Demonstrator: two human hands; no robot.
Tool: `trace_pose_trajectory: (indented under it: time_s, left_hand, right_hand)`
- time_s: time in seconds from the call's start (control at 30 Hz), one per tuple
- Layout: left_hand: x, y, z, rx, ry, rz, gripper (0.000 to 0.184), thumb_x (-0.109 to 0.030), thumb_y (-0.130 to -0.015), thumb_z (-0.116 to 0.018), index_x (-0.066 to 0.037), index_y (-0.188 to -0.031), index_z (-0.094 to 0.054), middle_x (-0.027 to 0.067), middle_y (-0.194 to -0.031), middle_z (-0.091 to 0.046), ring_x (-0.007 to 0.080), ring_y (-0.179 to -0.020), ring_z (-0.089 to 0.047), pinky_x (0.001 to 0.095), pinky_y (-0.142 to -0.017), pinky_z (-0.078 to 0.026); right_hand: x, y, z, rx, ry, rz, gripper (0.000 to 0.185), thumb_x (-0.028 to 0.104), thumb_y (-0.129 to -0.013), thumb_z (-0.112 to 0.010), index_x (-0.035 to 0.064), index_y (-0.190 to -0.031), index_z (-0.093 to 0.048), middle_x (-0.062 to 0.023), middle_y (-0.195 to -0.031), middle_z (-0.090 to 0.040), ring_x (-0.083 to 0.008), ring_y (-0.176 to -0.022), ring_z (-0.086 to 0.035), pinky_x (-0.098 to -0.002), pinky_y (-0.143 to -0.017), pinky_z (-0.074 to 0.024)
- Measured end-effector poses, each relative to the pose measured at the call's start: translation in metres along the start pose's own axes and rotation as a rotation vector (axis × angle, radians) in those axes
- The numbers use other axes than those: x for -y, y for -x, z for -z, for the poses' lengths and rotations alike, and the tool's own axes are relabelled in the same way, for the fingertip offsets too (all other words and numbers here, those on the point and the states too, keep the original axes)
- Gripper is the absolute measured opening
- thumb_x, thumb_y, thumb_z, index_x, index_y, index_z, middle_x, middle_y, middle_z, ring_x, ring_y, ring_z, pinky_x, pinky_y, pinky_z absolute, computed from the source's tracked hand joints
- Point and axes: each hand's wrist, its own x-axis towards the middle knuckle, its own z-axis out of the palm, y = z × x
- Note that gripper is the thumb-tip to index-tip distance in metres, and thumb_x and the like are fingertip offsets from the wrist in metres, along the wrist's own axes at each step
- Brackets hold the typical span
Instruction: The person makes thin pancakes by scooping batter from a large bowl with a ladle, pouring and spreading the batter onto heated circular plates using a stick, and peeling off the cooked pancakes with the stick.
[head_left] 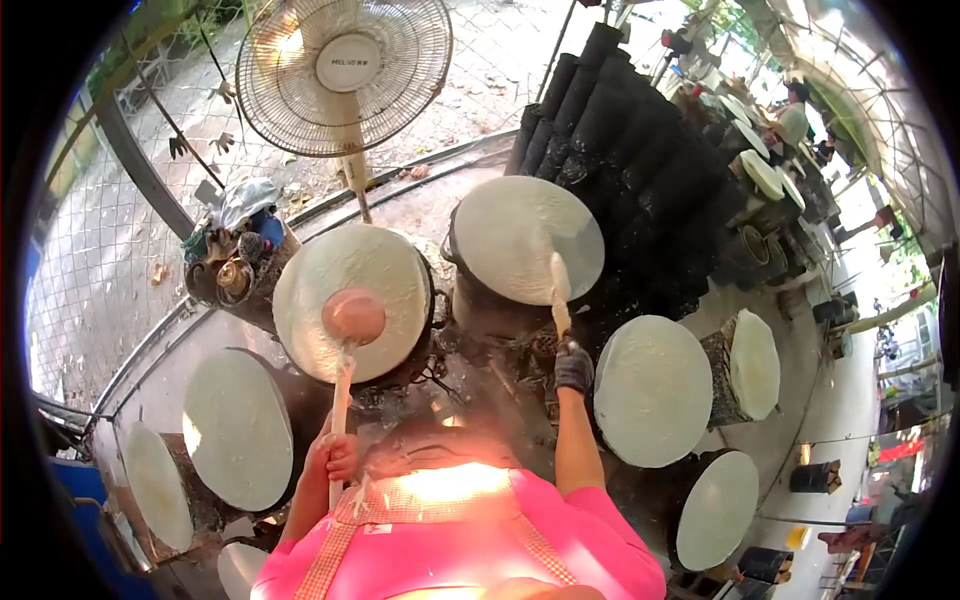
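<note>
I watch the gloved right hand (574,367) clasp a slim, pale paddle (559,280) pointing away over a round white disc (500,235); left hand (333,456) grips a pink-bowled ladle (353,317).

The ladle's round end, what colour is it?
The ladle's round end is pinkish, seen in the head view.
</note>
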Motion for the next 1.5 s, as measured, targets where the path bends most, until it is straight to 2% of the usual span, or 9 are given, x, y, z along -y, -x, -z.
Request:
trace_pose_trajectory:
  time_s: [0.17, 0.3, 0.4, 0.57, 0.73, 0.9, 1.17, 1.37, 1.5]
  left_hand:
    - [0.015, -0.022, 0.009, -0.035, 0.138, 0.056, 0.056, -0.014, -0.084, -0.043, -0.029, -0.131, -0.015, 0.0028, -0.061, -0.036, 0.0083, -0.04, -0.034, 0.0218, -0.032, -0.031]
    - [0.01, -0.034, 0.003, 0.014, 0.157, 0.101, 0.056, -0.014, -0.084, -0.043, -0.028, -0.131, -0.015, 0.0018, -0.059, -0.034, 0.0081, -0.039, -0.033, 0.0225, -0.033, -0.031]
    - [0.014, -0.038, 0.005, 0.081, 0.15, 0.128, 0.056, -0.014, -0.084, -0.042, -0.028, -0.131, -0.016, 0.0011, -0.057, -0.033, 0.008, -0.039, -0.032, 0.0227, -0.033, -0.03]
    - [0.014, -0.061, 0.006, 0.078, 0.28, 0.218, 0.052, -0.014, -0.085, -0.041, -0.029, -0.13, -0.02, -0.001, -0.053, -0.028, 0.0071, -0.038, -0.029, 0.021, -0.033, -0.029]
    - [0.006, -0.077, 0.002, -0.023, 0.192, 0.25, 0.051, -0.012, -0.085, -0.04, -0.028, -0.129, -0.022, -0.0009, -0.054, -0.029, 0.0065, -0.038, -0.029, 0.0202, -0.034, -0.029]
    - [0.005, -0.099, 0.004, -0.125, 0.182, 0.298, 0.049, -0.011, -0.085, -0.04, -0.027, -0.129, -0.024, -0.0007, -0.055, -0.03, 0.0059, -0.039, -0.029, 0.0194, -0.034, -0.029]
    - [0.009, -0.101, -0.008, -0.355, 0.03, 0.28, 0.048, -0.009, -0.084, -0.041, -0.03, -0.126, -0.029, -0.0018, -0.053, -0.028, 0.0048, -0.038, -0.026, 0.0185, -0.032, -0.026]
    - [0.021, -0.083, -0.023, -0.324, -0.01, 0.168, 0.05, -0.006, -0.083, -0.04, -0.028, -0.127, -0.028, -0.0024, -0.053, -0.028, 0.0047, -0.037, -0.026, 0.0185, -0.031, -0.026]
    - [0.015, -0.081, -0.013, -0.395, 0.115, 0.186, 0.048, -0.006, -0.084, -0.039, -0.025, -0.127, -0.028, -0.0023, -0.053, -0.028, 0.0045, -0.037, -0.026, 0.0181, -0.031, -0.026]
  right_hand:
    - [0.112, 0.038, 0.01, -0.109, 0.282, 0.234, 0.037, 0.042, -0.078, -0.041, 0.0118, -0.084, -0.062, -0.0154, -0.077, -0.06, -0.0334, -0.073, -0.056, -0.0425, -0.065, -0.0445]
    - [-0.055, -0.029, -0.066, -0.256, 0.245, 0.656, 0.038, 0.04, -0.082, -0.04, 0.0084, -0.094, -0.057, -0.013, -0.076, -0.06, -0.029, -0.07, -0.058, -0.0374, -0.064, -0.0459]
    - [-0.002, -0.038, 0.012, -0.173, -0.074, 0.019, 0.028, 0.031, -0.079, -0.046, 0.0061, -0.084, -0.059, -0.0133, -0.074, -0.06, -0.0313, -0.068, -0.057, -0.0386, -0.058, -0.0448]
    - [0.057, 0.026, 0.009, 0.05, 0.477, 0.506, 0.022, 0.028, -0.076, -0.047, 0.0095, -0.082, -0.058, -0.0117, -0.085, -0.06, -0.0341, -0.075, -0.056, -0.0407, -0.061, -0.0451]
    - [0.026, -0.008, 0.045, -0.112, -0.034, -0.078, 0.037, 0.035, -0.079, -0.043, 0.0029, -0.079, -0.06, -0.0192, -0.075, -0.058, -0.0356, -0.071, -0.055, -0.0442, -0.062, -0.0426]
    - [0.003, -0.028, -0.009, -0.214, 0.271, 0.48, 0.029, 0.032, -0.075, -0.051, 0.0032, -0.071, -0.058, -0.0188, -0.074, -0.057, -0.0348, -0.066, -0.054, -0.0422, -0.058, -0.0422]
    - [0.072, -0.164, 0.039, -0.204, -0.169, -0.342, 0.049, 0.048, -0.077, -0.044, 0.0041, -0.091, -0.06, -0.0187, -0.091, -0.058, -0.0346, -0.091, -0.053, -0.04, -0.073, -0.0421]
    - [0.04, -0.19, 0.01, -0.13, -0.272, -0.33, 0.044, 0.042, -0.077, -0.042, 0.0035, -0.087, -0.062, -0.0157, -0.083, -0.061, -0.0297, -0.075, -0.058, -0.0415, -0.069, -0.0456]
    - [0.051, -0.126, -0.035, -0.277, 0.449, 0.205, 0.033, 0.032, -0.08, -0.039, 0.0099, -0.095, -0.058, -0.0161, -0.095, -0.057, -0.0275, -0.09, -0.052, -0.0405, -0.084, -0.0347]
